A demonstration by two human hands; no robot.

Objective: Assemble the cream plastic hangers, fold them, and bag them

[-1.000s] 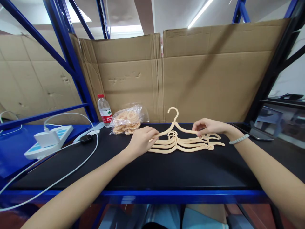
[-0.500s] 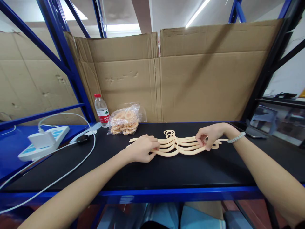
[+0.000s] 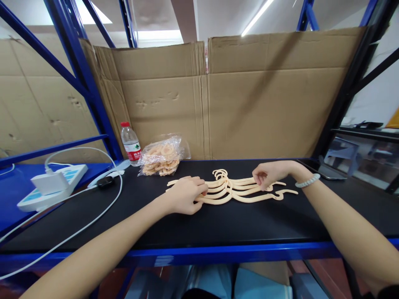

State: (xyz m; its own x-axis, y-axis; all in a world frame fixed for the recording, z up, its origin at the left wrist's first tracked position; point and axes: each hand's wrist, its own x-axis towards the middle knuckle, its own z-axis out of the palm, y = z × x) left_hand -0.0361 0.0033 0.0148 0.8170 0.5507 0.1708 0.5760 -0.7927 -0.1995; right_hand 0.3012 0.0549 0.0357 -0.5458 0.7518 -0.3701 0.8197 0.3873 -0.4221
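Several long cream-coloured curved strands (image 3: 246, 199) lie side by side across the black tabletop, meeting at a row of loops in the middle. Over their left part rests my left hand (image 3: 187, 195), its fingers curled and closed on the strands; some of their left ends stick out behind it. My right hand (image 3: 268, 174) is at the right part, with thumb and fingers pinched together on a farther strand. The nearest strand's hooked right end lies free in front of that hand. My fingers hide parts of the strands.
A clear plastic bag (image 3: 163, 155) of cream-coloured pieces sits behind the left hand beside a red-capped bottle (image 3: 131, 145). At left are a power strip (image 3: 52, 187) and a looping white cable (image 3: 107, 216). Cardboard (image 3: 264, 95) walls the back; a dark flat device (image 3: 332, 172) lies right.
My right hand has let go of the nearest strand's right part and moved slightly back and left to a farther strand. My left hand stays in about the same place.
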